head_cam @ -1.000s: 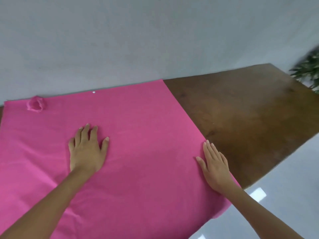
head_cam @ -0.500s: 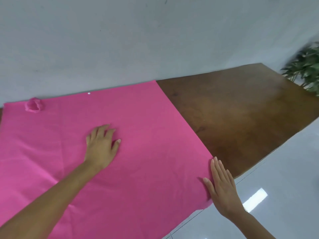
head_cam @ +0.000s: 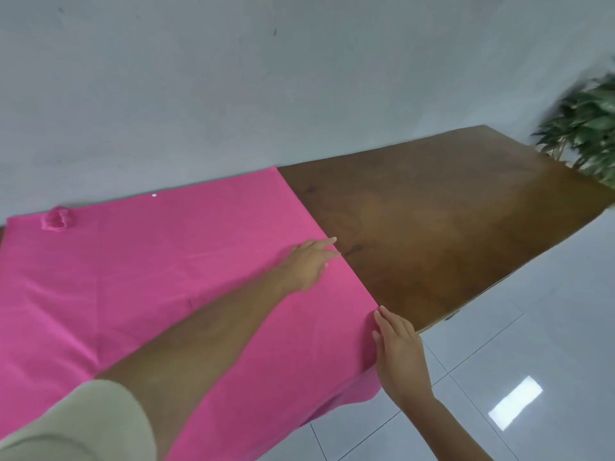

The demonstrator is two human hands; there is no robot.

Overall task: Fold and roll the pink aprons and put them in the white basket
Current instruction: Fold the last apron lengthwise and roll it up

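The brown table (head_cam: 449, 227) stands by a gray wall (head_cam: 233, 94). 1 pink apron (head_cam: 149, 277) lies flat on its left part and hangs off the near edge.

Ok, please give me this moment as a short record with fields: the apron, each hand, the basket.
pink apron: spread flat on the wooden table, near corner hanging over the edge
left hand: fingers straight, on the apron by its right edge
right hand: fingers straight, touching the apron's near right corner
white basket: not in view
other: green plant, far right
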